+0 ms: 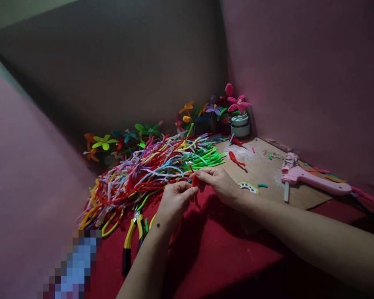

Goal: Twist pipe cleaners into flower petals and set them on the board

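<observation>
Between my two hands is a small red pipe cleaner piece [195, 181], bent into a petal-like loop with a thin end sticking up. My left hand [179, 197] pinches it from the lower left, thumb and forefinger together. From the upper right, my right hand [216, 180] pinches the same piece near its top. Just behind the hands lies a large heap of pipe cleaners [143, 170] in many colours. A finished-looking red loop [236, 158] rests on the board to the right of the heap.
Yellow-and-black pliers [132, 238] lie left of my left forearm. A pink glue gun [314, 178] sits on the wooden board [268, 166] at right, with a tape roll [248, 188] nearer my right wrist. Pipe cleaner flowers [104, 142] and a white-lidded jar [239, 126] stand along the wall.
</observation>
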A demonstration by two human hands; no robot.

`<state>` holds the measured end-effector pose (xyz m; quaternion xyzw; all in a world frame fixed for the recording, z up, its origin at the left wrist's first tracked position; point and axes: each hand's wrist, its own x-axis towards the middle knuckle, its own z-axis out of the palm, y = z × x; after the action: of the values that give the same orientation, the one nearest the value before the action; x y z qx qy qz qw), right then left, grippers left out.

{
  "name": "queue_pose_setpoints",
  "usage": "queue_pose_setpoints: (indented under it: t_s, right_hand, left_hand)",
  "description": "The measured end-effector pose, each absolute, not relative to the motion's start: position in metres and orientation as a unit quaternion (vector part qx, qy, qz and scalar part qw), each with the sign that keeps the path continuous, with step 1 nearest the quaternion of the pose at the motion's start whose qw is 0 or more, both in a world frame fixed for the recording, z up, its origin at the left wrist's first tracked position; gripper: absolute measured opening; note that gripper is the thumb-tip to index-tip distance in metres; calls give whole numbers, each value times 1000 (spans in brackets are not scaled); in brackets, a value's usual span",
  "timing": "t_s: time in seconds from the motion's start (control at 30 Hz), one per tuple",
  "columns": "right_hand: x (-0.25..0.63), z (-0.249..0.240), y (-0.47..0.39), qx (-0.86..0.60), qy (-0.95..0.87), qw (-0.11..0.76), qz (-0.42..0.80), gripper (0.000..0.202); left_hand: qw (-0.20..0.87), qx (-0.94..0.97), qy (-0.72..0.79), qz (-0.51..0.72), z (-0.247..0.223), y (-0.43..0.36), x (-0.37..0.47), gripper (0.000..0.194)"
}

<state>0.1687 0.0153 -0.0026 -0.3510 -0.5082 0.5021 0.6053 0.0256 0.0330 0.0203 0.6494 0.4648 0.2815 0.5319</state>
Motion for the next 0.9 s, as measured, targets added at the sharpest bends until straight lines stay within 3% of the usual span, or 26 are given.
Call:
queue_pose_setpoints:
  t_s: [0.23, 0.37, 0.7, 0.8, 0.9]
  right_hand:
    - [170, -7, 18, -375, -518, 575, 510, 12]
    - [167, -6, 17, -408, -492, 602, 479, 7]
    - [163, -8, 19, -390, -499, 636, 440, 19]
    - [164, -5, 19, -371, -467, 639, 485, 28]
    - [165, -3, 19, -384, -436, 629, 516, 20]
  left_hand:
    - [551, 637, 463, 276, 23, 33, 25, 23]
    - [547, 648, 453, 276, 25, 32, 26, 23]
    - [516, 633, 481, 320, 21, 29, 33, 19]
    - [532, 620, 472, 330, 22, 30, 33, 23]
    - [539, 608, 470, 346, 24, 31, 31, 23]
